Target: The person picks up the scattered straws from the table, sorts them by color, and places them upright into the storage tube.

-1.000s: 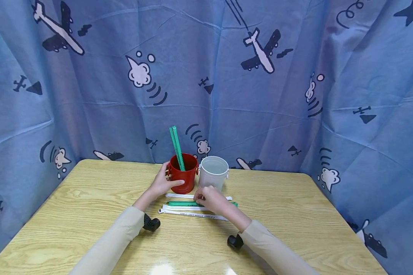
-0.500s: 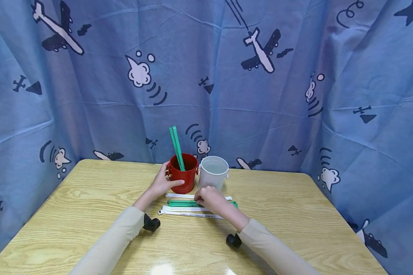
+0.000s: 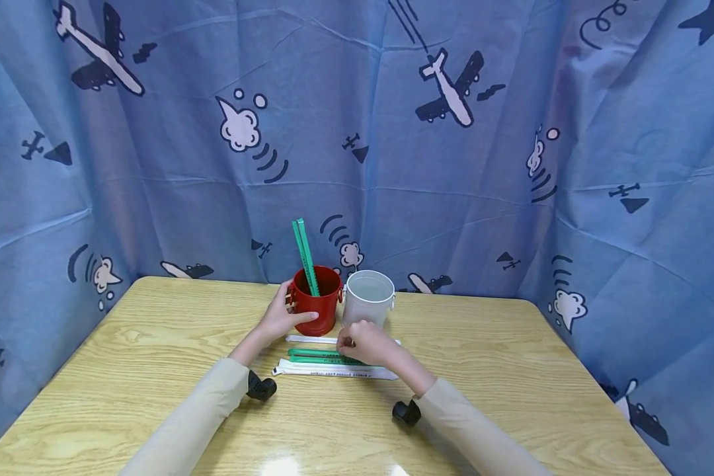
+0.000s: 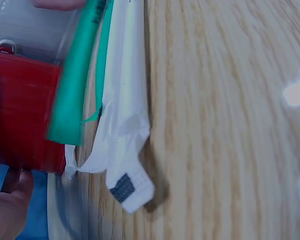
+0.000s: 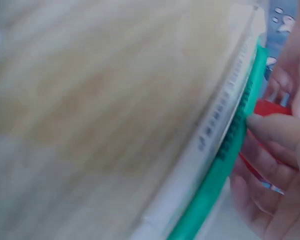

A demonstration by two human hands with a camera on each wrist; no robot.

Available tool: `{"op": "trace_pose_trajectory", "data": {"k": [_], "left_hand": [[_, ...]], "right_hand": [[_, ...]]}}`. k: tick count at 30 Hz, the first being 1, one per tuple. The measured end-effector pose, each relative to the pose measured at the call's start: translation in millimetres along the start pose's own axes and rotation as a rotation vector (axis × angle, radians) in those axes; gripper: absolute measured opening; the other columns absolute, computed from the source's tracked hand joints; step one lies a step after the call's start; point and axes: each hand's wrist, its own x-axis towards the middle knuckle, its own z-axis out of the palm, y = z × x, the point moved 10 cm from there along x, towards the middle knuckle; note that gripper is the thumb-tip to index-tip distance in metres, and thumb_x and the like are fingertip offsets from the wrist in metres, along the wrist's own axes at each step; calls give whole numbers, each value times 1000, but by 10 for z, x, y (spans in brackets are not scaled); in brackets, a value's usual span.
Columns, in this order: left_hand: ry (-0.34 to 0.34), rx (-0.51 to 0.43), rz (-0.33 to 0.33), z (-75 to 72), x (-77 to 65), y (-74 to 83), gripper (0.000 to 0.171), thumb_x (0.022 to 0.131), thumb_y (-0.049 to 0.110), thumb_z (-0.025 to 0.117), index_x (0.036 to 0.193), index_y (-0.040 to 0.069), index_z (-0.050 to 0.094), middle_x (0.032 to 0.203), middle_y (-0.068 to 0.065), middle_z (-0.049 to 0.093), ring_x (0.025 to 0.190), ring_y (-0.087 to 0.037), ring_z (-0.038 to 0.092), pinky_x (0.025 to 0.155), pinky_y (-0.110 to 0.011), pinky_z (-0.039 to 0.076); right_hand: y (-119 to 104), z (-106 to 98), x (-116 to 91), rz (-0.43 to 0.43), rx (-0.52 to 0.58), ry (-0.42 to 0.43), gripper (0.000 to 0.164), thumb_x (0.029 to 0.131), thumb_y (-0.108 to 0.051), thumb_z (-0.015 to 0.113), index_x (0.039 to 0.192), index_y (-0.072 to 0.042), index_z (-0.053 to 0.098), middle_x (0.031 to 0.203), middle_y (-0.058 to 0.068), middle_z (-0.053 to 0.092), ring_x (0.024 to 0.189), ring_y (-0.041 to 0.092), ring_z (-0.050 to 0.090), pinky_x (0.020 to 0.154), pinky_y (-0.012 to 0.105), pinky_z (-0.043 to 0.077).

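My left hand (image 3: pixel 279 317) grips the side of a small red bucket (image 3: pixel 324 318), thumb in front. Two green paper-wrapped straws (image 3: pixel 306 254) lean upright in that bucket. In front of a white bucket (image 3: pixel 367 309), my right hand (image 3: pixel 367 344) pinches a green wrapped straw (image 5: pixel 235 132) between thumb and fingers. In the left wrist view this green straw (image 4: pixel 72 100) appears raised over the others. Another green straw (image 4: pixel 104 65) lies beside it. White wrapped straws (image 3: pixel 333 372) lie along the near side, and one more white straw (image 3: pixel 309 340) lies nearer the buckets.
The buckets stand side by side, near the back of the wooden table (image 3: pixel 155 370). A blue curtain (image 3: pixel 333 152) printed with airplanes hangs behind and at the sides.
The pinched green straw has come apart from the other green one and looks slightly raised. The near white straws have shifted a little closer together. My left hand stays on the red bucket.
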Motion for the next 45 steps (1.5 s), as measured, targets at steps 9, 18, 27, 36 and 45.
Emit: {"op": "trace_pose_trajectory", "data": {"k": [9,18,27,36,45], "left_hand": [[-5,7,-6,3,-6,-3,84,84,7,72,149,5,18,150,-19,31,135,-41,34,107,-55,40],[-7,11,-8,5,-32,8,82,85,7,70,149,4,18,150,-19,31,135,-41,33,108,-55,39],[-8,19,31,-8,-33,30,81,84,7,71,147,1,21,148,-21,33,130,-41,36,103,-53,44],[-17,-22,-11,3,5,-35,83,84,3,71,149,6,19,147,-20,33,132,-42,38,108,-54,39],[-23,-14,-31,17,2,25,84,84,3,71,149,2,17,147,-22,32,133,-43,35,109,-56,36]], "right_hand": [[73,-52,-9,30,178,-76,6,89,-11,66,86,-11,71,79,-2,69,69,4,53,66,15,48],[75,-117,-15,1,290,-106,6,90,-12,66,89,-9,72,82,0,69,74,5,55,72,15,50],[51,-250,23,17,433,-82,10,93,-11,62,95,-6,70,87,5,67,72,9,50,63,18,46],[83,-415,86,98,591,14,14,94,-12,60,99,-1,67,86,10,65,69,9,55,66,28,55],[119,-628,171,170,744,133,20,96,-11,56,107,3,63,91,10,66,72,10,57,75,36,58]]}}
